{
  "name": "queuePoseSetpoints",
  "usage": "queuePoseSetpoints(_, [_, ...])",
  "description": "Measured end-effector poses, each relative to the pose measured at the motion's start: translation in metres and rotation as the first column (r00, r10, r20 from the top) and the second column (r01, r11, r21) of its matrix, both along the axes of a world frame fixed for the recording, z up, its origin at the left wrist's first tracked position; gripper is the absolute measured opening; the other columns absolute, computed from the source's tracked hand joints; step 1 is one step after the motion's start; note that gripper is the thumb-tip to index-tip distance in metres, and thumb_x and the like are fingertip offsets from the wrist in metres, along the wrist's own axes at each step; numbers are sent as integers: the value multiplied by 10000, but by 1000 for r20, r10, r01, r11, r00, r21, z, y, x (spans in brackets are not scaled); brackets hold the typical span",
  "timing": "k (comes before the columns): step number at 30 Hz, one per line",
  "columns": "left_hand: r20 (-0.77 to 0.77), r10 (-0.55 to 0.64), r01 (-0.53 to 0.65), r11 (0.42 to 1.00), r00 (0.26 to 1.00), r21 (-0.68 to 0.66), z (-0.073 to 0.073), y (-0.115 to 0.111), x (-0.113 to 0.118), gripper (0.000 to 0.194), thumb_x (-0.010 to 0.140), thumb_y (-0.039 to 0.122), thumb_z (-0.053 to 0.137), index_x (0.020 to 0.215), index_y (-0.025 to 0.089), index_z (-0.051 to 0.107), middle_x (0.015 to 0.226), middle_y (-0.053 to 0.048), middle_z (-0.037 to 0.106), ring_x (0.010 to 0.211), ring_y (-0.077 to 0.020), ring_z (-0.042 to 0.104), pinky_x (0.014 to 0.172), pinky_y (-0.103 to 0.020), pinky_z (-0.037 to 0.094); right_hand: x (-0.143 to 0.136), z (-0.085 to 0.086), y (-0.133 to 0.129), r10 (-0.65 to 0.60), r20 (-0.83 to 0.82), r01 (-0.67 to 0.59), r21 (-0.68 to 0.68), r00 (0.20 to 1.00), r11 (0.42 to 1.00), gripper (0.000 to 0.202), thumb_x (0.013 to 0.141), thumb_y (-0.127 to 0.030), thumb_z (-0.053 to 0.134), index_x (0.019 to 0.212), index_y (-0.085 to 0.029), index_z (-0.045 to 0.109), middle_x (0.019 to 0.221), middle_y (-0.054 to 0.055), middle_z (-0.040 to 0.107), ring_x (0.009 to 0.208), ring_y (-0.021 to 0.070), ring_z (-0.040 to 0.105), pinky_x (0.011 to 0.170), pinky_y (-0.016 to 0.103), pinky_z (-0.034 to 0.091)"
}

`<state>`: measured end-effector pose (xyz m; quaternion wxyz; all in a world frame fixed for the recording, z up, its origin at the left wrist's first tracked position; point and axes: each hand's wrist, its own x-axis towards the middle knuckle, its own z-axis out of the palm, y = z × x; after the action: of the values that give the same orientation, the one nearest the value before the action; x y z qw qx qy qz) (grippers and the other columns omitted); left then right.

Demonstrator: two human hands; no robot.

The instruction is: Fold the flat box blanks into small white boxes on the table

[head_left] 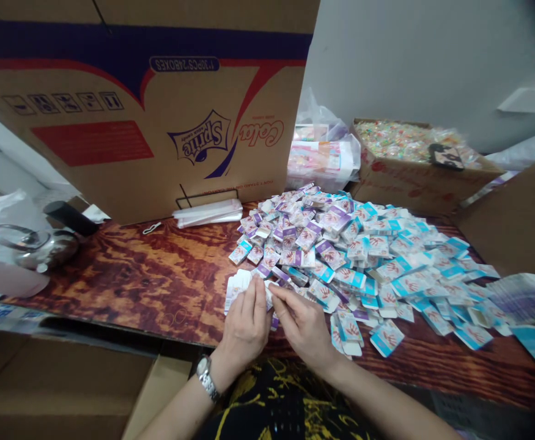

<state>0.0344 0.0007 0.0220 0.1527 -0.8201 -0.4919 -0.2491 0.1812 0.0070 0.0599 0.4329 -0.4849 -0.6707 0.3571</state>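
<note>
A small white paper carton point(236, 286) with a faint printed picture is held between my two hands, low over the table's front part. My left hand point(247, 319) has its fingers pressed together over the carton, hiding much of it. From the right, my right hand point(304, 322) pinches at the carton's edge with thumb and finger. Just beyond both hands spreads a big heap of small printed cartons point(389, 297), some with blue ends and others with purple, each bearing a hand picture. A few loose ones lie beside my right wrist.
A tall cardboard box point(125, 143) stands at the back left, with flat plastic bags point(208, 214) at its foot. A box of wrapped sweets point(393, 137) is at the back right. A metal kettle point(56, 247) sits far left. Stacked flat cartons point(531, 299) lie right, on the wood-patterned table point(134, 287).
</note>
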Motion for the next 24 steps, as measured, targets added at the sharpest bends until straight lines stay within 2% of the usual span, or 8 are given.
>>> queuePoseSetpoints(3, [-25,12,-12,1000,1000,-11,-2,-1,0,711,860,159,499,1421,-22,101,1300,-279,469,1021,-311,562,807,-409,499,-1,-5,1,-22,-71,14,-102,997,995,282,893,-276,492,1112,-196,652,1010,58,692,863,182,645,782,283,501])
queuePoseSetpoints(5, [-42,-17,16,1000,999,-24,-2,-1,-2,707,874,180,493,1424,-14,94,1311,-275,461,1070,-316,543,823,-410,494,1,-6,5,18,-124,-43,-205,992,978,283,892,-300,494,1082,-181,666,918,47,702,796,169,642,716,265,508])
queuePoseSetpoints(7, [-55,-42,41,999,998,-30,-1,-1,-5,703,882,193,491,1425,-10,92,1315,-273,458,1102,-314,529,834,-406,491,5,-5,9,64,-120,-91,-235,991,968,276,885,-300,503,1054,-173,680,842,34,698,762,162,634,686,253,500])
queuePoseSetpoints(12, [-74,-43,41,999,996,-27,-1,-1,-6,695,878,185,500,1418,-21,115,1317,-275,455,1116,-314,526,849,-401,487,7,4,6,48,4,-47,-137,999,989,256,886,-258,504,1062,-193,678,825,25,700,730,151,639,674,238,485])
queuePoseSetpoints(15, [-70,-41,40,999,997,-29,-1,-1,-6,683,883,167,479,1418,-26,102,1323,-276,448,1153,-316,502,870,-400,480,3,5,-1,15,26,-13,-81,1000,997,266,895,-245,489,1095,-204,660,890,38,709,751,160,654,689,248,493])
queuePoseSetpoints(18, [-57,-32,30,999,998,-37,-1,-1,-6,670,884,135,447,1422,-18,79,1345,-275,421,1199,-319,464,890,-408,472,-2,1,-7,31,-31,-33,-48,999,998,287,909,-237,458,1138,-217,631,1072,60,673,952,186,634,844,290,489])
queuePoseSetpoints(21, [-11,-31,31,998,999,-56,-2,-1,-5,654,878,93,408,1425,-11,67,1358,-272,406,1216,-318,447,906,-417,465,-6,-6,-10,53,-108,-55,-15,993,998,289,911,-237,451,1153,-219,607,1217,70,591,1140,199,536,998,340,408])
queuePoseSetpoints(24, [65,-43,48,996,997,-74,-2,-1,-2,658,861,59,380,1431,5,55,1353,-262,417,1210,-301,456,921,-413,459,-5,-13,-7,76,-181,-96,-107,981,990,246,892,-287,496,1096,-200,602,1072,69,636,981,186,599,869,315,482])
